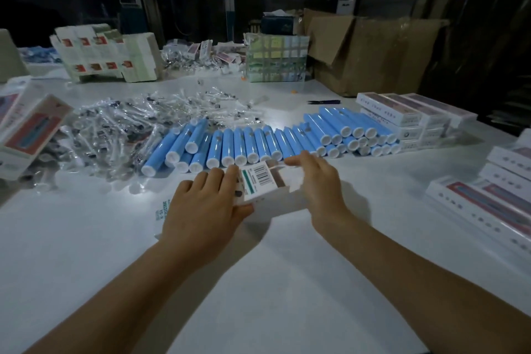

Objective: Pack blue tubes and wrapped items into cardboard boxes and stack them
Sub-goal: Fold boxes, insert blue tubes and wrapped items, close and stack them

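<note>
Now we hold the box mid-table: left hand grips its side, right hand pinches the flap. Tubes at 12, wrapped items at 10. Risk: the flap creases if we push crooked.

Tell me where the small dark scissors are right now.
In the head view the scissors lie on the white table, right of centre, just behind the blue tubes and left of the stacked white boxes.
</note>
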